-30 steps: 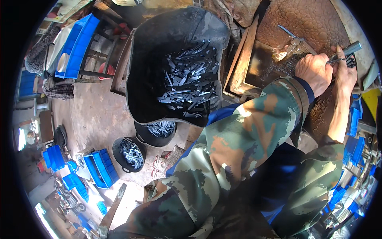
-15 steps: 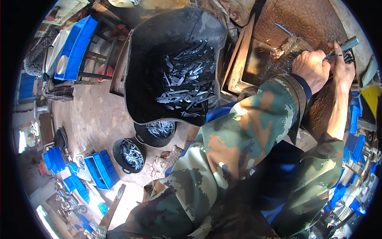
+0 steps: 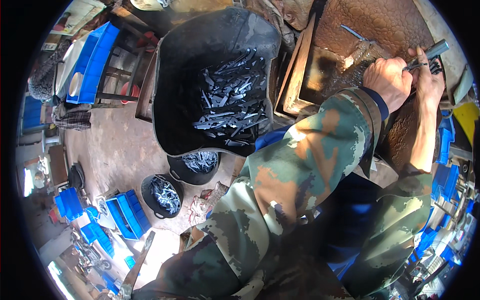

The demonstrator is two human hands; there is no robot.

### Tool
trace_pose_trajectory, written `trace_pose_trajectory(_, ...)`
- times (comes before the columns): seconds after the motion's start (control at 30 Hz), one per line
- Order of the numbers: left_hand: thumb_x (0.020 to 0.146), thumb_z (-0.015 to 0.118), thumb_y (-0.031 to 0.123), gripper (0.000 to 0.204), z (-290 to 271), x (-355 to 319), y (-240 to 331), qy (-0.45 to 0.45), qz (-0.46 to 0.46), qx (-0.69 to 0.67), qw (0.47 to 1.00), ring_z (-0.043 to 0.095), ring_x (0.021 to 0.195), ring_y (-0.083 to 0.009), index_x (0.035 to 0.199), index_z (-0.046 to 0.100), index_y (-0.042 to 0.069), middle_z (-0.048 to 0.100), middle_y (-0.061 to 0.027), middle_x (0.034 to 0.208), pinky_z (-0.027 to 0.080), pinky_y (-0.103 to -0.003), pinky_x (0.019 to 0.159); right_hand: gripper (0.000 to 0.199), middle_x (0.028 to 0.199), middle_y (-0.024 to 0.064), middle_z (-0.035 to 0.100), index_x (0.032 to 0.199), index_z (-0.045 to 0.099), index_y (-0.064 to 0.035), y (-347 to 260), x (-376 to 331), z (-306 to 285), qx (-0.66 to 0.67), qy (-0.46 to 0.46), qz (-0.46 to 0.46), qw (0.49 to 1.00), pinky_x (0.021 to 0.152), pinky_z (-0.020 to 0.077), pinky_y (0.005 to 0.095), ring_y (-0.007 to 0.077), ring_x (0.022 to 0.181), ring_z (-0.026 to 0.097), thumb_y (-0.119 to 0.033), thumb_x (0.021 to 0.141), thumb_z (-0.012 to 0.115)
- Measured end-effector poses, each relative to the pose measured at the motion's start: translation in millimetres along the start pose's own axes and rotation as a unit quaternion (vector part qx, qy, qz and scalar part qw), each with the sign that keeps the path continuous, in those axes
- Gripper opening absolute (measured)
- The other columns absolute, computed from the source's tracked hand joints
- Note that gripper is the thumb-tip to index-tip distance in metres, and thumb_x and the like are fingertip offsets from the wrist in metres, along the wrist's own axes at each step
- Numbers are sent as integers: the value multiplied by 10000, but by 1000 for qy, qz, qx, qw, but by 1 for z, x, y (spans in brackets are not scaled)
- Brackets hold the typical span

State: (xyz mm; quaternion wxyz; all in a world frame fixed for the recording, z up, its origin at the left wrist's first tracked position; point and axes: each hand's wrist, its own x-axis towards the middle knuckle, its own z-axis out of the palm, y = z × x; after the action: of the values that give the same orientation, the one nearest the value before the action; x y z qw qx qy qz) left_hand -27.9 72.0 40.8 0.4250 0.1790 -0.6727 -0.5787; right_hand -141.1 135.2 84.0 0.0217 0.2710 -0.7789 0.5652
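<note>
- Left hand curled into a loose fist at the upper right, knuckles up, fingertips pressed toward a small dark metal piece; camouflage sleeve with a blue cuff running back from it.
- Right hand closed on a grey-handled tool, tool slanting up to the right, its tip meeting the metal piece between the two hands.
- Metal piece held just above the rusty brown counter, near the counter's right edge.
- Large black tub left of the hands, heaped with dark flat metal blanks.
- Two smaller black buckets of similar blanks on the floor below the tub.
- Blue plastic bins lower left, on the floor.
</note>
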Motion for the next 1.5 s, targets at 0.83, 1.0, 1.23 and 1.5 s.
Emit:
trace_pose_trajectory(0.83,760,579,168,185,1,5,-12,-7,24,18,1000,621,705,-466,699,626,-1,626,-264,684,501,-562,690,262,920,62,749,1082,649,-12,10,4,1,1,-13,-10,1000,480,358,210,35,517,440,-240,955,674)
trace_pose_trajectory(1.0,786,547,186,216,0,6,-12,2,40,7,999,603,684,-458,702,630,4,595,-258,668,500,-519,654,275,928,60,750,1098,650,-11,13,5,1,6,-15,-10,1000,480,361,205,33,515,437,-250,963,662)
trace_pose_trajectory(1.23,738,577,159,179,0,7,-14,-2,45,13,999,625,697,-451,683,631,-3,628,-254,683,505,-548,681,277,947,58,752,1128,655,-37,18,6,2,-3,-14,-8,1000,494,378,201,30,526,449,-263,967,651)
trace_pose_trajectory(1.5,728,577,153,181,-2,7,-11,0,49,13,999,619,677,-453,652,623,-5,612,-256,659,504,-548,682,303,953,54,751,1154,650,-32,26,11,2,14,-12,-15,1000,518,393,195,25,552,467,-274,971,642)
